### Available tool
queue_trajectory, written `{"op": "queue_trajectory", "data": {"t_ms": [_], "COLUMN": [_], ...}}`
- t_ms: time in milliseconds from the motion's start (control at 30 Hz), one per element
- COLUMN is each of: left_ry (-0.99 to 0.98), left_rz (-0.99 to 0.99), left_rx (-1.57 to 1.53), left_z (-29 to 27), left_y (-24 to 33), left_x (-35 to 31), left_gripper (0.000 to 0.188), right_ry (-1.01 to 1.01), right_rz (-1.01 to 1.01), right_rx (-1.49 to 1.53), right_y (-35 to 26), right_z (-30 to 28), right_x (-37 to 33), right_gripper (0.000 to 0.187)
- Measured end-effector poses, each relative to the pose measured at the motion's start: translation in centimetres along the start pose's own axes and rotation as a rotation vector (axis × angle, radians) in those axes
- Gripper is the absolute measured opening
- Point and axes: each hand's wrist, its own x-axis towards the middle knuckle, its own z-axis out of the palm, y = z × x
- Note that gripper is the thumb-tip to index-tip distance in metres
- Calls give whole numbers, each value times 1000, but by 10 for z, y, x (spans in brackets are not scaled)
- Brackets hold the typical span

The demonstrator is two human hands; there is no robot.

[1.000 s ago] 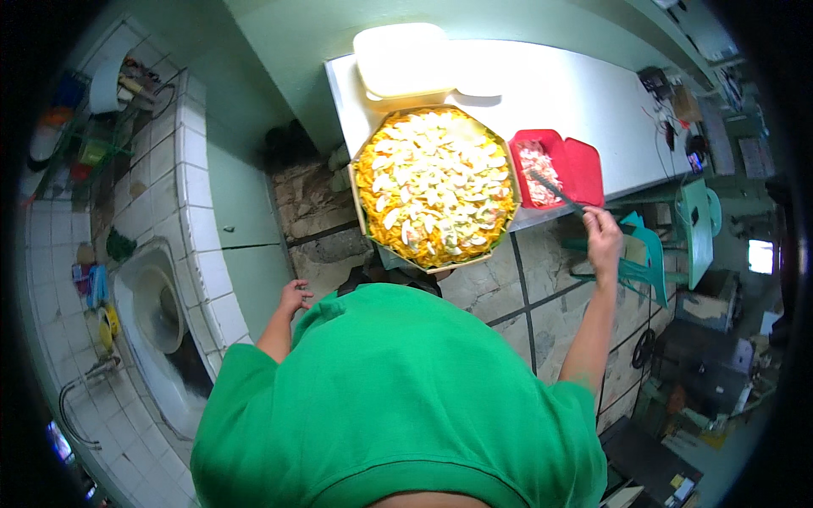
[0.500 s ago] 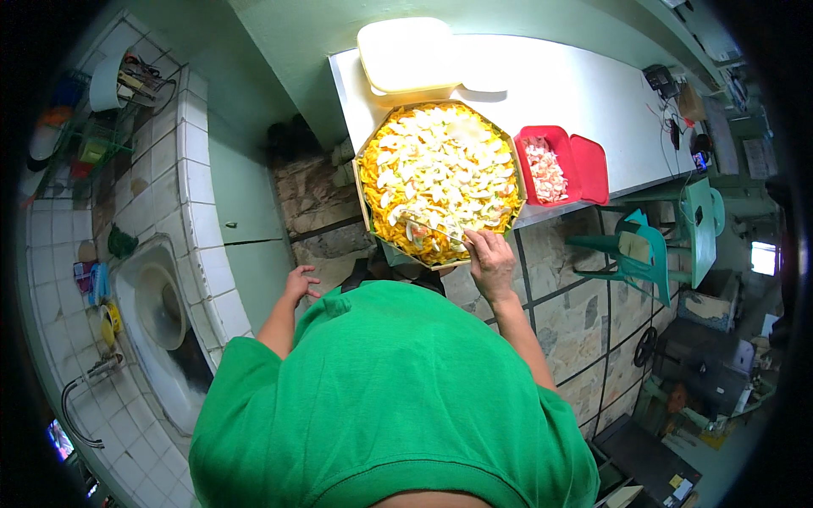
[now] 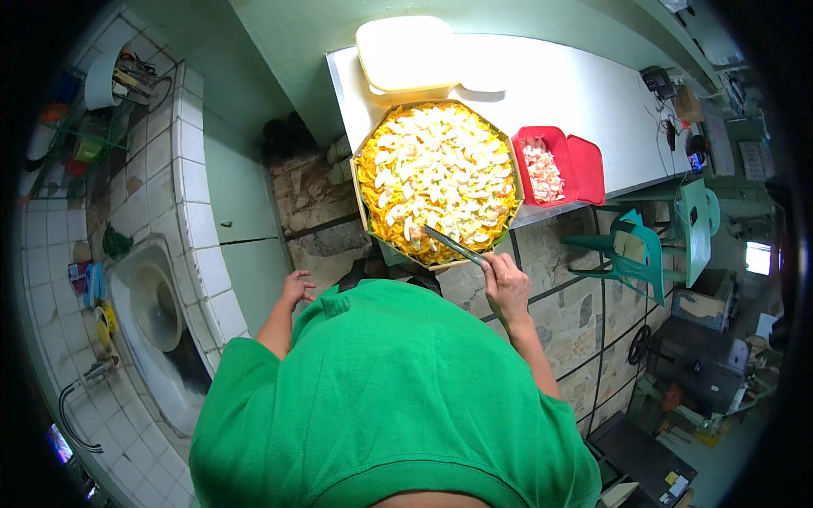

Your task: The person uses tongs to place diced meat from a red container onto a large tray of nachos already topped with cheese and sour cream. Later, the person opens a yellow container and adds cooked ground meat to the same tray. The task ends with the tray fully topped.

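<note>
Change: a second ago our right hand [image 3: 506, 286] was out at the red tub [image 3: 542, 166] with the tongs [image 3: 455, 245]; now it is back at the tray's near rim, tips over the noodles
Meaning: we judge the topping is going on bit by bit
Right fingers: clenched on the tongs
Left hand [image 3: 295, 286]: loose, holding nothing, off the worktop [image 3: 584, 93]
Tray [image 3: 436, 179]: overhangs the worktop's near edge
Room: bare worktop behind the tub; cream lid [image 3: 406, 52] crowds the far left corner
</note>
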Motion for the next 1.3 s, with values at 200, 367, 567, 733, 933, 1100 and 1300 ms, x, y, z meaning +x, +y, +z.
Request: {"op": "queue_trajectory", "data": {"t_ms": [200, 367, 567, 733, 933, 1100, 1300], "left_ry": [-21, -65, -36, 12, 97, 308, 221], "left_rz": [-9, 44, 45, 56, 181, 8, -46], "left_rx": [-25, 81, 109, 69, 80, -52, -86], "left_z": [3, -2, 5, 21, 27, 21, 36], "left_y": [8, 11, 28, 17, -22, -33, -48], "left_x": [12, 15, 7, 2, -9, -36, -66], "left_gripper": [55, 47, 46, 48, 47, 52, 52], "right_ry": [14, 274, 546, 470, 403, 279, 299], "right_rz": [39, 383, 448, 487, 350, 309, 42], "right_rx": [78, 444, 768, 799, -24, -216, -328], "right_y": [14, 69, 110, 156, 217, 214, 215], "right_z": [-7, -51, -100, -84, -75, -79, -63], "right_x": [-1, 18, 23, 49, 93, 115, 137], "right_gripper": [15, 21, 26, 29, 25, 20, 14]}}
